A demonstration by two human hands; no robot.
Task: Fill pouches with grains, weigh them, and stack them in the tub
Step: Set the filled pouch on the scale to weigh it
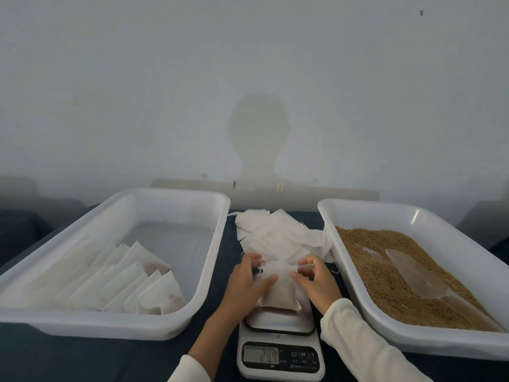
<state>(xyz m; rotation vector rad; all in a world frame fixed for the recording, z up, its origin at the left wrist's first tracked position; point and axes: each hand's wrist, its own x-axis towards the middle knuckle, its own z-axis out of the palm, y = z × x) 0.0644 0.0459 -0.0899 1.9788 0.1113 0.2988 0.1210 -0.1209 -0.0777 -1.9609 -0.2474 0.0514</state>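
Head view: left hand (248, 282) and right hand (316, 282) both grip pouch (278, 288) over scale (281, 359).

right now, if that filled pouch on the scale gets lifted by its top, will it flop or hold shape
The filled pouch would probably sag: thin cloth, bulging low with grain. It likely feels dense for its size. It is unlikely to roll, since it lies flat on the scale.

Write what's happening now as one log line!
step: weighing | pouch: on scale | left hand: holds pouch | right hand: holds pouch | tub: pouches stacked
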